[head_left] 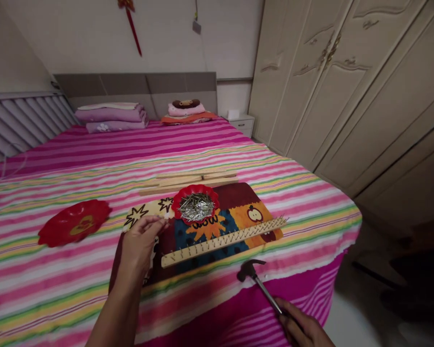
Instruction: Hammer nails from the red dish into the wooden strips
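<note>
My left hand (139, 243) hovers over the left part of a colourful patterned mat (238, 212), fingers curled in a pinch near the red bowl of nails (195, 205); what it pinches is too small to make out. A wooden strip studded with a row of nails (224, 239) lies across the mat. My right hand (302, 327) grips the handle of a hammer (255, 277) at the bed's near edge, its head close to the strip.
An empty red plate (74, 222) lies to the left on the striped bedspread (58, 289). Spare wooden strips (188, 180) lie behind the bowl. Folded bedding sits at the headboard; a wardrobe (332, 86) stands on the right.
</note>
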The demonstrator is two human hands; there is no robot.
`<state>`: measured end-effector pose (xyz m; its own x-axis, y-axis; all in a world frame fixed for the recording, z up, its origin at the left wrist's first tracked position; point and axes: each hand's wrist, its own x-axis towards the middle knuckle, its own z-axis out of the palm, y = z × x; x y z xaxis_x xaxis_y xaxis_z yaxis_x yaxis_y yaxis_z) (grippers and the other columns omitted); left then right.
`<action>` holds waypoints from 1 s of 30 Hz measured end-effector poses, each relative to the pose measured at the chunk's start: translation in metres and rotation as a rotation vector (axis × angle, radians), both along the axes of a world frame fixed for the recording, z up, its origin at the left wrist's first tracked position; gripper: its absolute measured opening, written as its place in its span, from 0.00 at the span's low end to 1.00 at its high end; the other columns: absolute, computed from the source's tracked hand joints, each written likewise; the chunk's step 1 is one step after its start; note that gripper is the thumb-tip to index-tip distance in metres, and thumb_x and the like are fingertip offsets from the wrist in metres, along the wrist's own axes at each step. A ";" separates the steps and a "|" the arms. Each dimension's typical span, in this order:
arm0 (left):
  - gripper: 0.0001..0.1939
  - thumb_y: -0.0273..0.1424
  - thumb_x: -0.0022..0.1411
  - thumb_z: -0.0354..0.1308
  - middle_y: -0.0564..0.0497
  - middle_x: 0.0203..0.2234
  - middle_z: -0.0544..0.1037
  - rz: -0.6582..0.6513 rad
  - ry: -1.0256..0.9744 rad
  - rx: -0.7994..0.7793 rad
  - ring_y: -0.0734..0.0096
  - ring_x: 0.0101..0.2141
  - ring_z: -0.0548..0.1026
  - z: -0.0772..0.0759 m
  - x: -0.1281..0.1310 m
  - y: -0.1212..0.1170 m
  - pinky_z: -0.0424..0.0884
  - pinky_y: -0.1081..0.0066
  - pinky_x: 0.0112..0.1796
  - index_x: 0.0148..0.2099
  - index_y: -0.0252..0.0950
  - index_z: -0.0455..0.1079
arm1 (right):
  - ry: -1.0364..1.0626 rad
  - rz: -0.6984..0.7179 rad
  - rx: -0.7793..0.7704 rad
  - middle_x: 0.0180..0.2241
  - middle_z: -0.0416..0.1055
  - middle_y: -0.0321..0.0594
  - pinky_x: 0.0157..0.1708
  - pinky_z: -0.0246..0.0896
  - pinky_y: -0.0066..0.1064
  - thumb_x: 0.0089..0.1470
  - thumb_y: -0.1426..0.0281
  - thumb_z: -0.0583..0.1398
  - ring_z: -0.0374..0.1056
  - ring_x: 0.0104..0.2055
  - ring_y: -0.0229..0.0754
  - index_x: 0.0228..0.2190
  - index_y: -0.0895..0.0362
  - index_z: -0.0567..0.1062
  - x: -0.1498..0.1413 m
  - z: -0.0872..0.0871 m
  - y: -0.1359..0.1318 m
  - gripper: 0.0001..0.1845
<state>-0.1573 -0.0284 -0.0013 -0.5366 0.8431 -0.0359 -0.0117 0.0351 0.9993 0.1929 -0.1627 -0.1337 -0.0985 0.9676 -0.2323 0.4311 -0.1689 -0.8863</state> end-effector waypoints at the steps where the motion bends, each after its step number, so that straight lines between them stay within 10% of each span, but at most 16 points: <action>1: 0.16 0.38 0.36 0.65 0.54 0.23 0.77 0.035 0.029 -0.024 0.72 0.26 0.75 -0.002 -0.006 -0.011 0.71 0.73 0.30 0.29 0.35 0.69 | -0.005 0.006 -0.010 0.48 0.73 0.40 0.51 0.57 0.36 0.52 0.51 0.54 0.65 0.52 0.51 0.48 0.54 0.75 0.001 -0.002 0.000 0.28; 12: 0.21 0.46 0.37 0.63 0.51 0.26 0.79 0.033 0.248 -0.268 0.66 0.31 0.76 -0.074 -0.029 -0.065 0.70 0.71 0.33 0.30 0.36 0.72 | -0.032 -0.019 -0.011 0.44 0.75 0.44 0.46 0.63 0.32 0.50 0.50 0.56 0.70 0.47 0.50 0.45 0.55 0.77 0.004 -0.008 0.000 0.28; 23: 0.16 0.46 0.44 0.60 0.54 0.23 0.79 0.036 0.504 -0.280 0.67 0.28 0.76 -0.087 -0.029 -0.065 0.68 0.74 0.28 0.30 0.40 0.73 | 0.010 -0.012 -0.031 0.41 0.77 0.45 0.40 0.68 0.32 0.51 0.50 0.55 0.73 0.40 0.49 0.47 0.55 0.75 0.003 -0.012 -0.001 0.29; 30: 0.13 0.44 0.48 0.56 0.56 0.25 0.79 0.001 0.656 -0.270 0.68 0.28 0.76 -0.085 -0.022 -0.070 0.69 0.75 0.29 0.31 0.43 0.72 | -0.058 0.050 0.030 0.48 0.73 0.41 0.52 0.56 0.34 0.52 0.54 0.57 0.66 0.52 0.49 0.47 0.51 0.75 -0.002 0.005 -0.005 0.24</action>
<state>-0.1795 -0.0983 -0.0866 -0.5203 0.8495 0.0871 0.5892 0.2833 0.7567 0.1910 -0.1679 -0.1286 -0.1339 0.9684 -0.2103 0.4894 -0.1199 -0.8637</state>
